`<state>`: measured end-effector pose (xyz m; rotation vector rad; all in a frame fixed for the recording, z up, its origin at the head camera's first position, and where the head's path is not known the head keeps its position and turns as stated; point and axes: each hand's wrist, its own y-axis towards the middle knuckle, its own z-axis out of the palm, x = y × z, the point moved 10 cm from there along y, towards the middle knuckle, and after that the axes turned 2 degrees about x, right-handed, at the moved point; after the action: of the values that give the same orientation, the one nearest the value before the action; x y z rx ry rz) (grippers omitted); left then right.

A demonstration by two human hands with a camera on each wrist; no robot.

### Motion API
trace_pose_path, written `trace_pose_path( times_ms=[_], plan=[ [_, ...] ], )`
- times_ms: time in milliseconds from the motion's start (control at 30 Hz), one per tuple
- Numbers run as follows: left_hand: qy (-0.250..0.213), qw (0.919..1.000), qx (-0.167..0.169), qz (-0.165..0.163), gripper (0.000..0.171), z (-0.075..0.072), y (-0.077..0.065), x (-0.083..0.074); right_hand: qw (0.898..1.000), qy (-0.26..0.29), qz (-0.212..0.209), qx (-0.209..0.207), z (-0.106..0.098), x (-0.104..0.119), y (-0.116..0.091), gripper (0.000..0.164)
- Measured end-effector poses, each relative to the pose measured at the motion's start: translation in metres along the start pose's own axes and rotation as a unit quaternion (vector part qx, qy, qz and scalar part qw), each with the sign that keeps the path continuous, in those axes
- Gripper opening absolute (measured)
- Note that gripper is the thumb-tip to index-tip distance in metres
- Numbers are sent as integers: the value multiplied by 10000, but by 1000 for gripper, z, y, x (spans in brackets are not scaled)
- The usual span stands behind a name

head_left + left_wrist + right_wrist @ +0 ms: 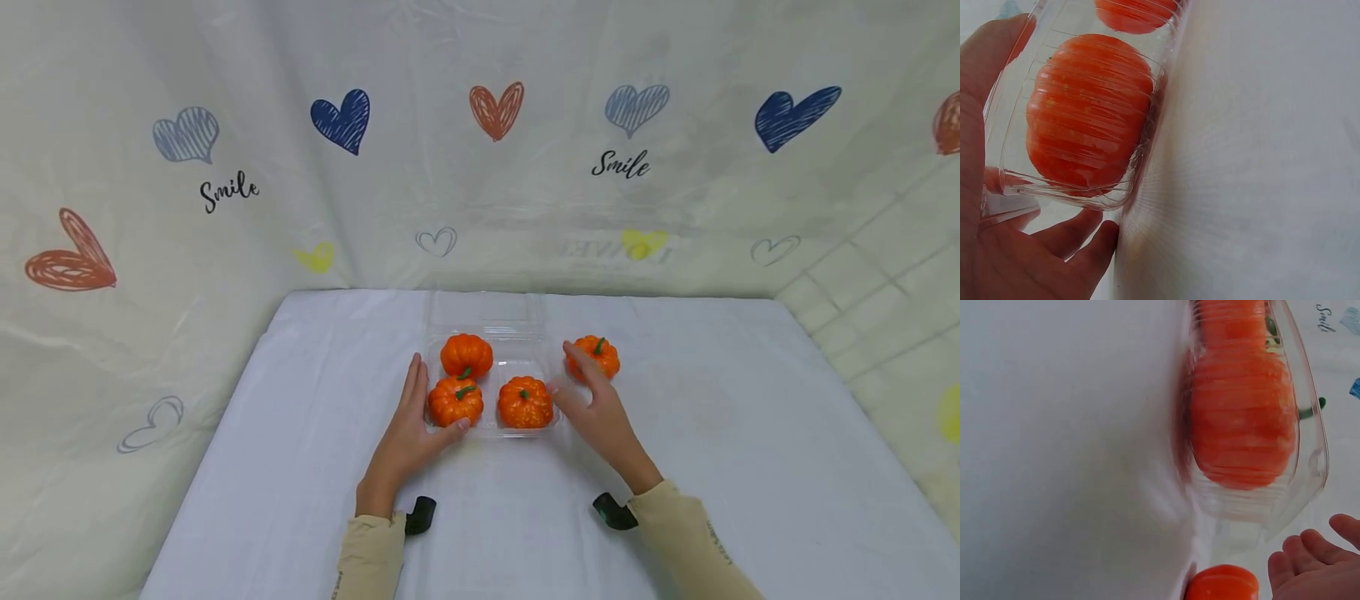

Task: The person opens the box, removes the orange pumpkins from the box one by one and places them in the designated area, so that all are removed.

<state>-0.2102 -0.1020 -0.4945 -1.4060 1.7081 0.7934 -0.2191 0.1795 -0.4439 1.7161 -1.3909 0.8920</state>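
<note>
A clear plastic clamshell container [491, 432] lies with its lid [483, 310] folded back. Inside sit three small orange pumpkins: one at back left [467, 355], one at front left [455, 402] and one at front right [525, 403]. My left hand [411, 442] holds the container's front left corner, thumb over the front rim and fingers along the left side. Another pumpkin [603, 357] rests on the cloth, right of the container. Beside it my right hand [600, 417] has its fingers spread and holds nothing; in the right wrist view they stand apart from that pumpkin [1222, 584].
A white cloth [712, 458] covers the table. Behind it hangs a pale curtain [420, 183] printed with hearts and words. Dark wrist-camera mounts [615, 511] stick out from both sleeves, close above the cloth.
</note>
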Motion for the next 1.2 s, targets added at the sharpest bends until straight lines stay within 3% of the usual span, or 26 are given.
trace_pose_path(
  times_ms=[333,900,1200],
  plan=[
    [-45,10000,40,55,120,1,1,-2,9984,-106,-178,529,34,8,-1,73],
    [14,9999,11,125,121,-2,2,-1,9904,-855,-427,997,52,15,3,69],
    [53,9999,33,117,121,-1,1,-2,9846,-1277,30,1192,54,16,7,69]
  ],
)
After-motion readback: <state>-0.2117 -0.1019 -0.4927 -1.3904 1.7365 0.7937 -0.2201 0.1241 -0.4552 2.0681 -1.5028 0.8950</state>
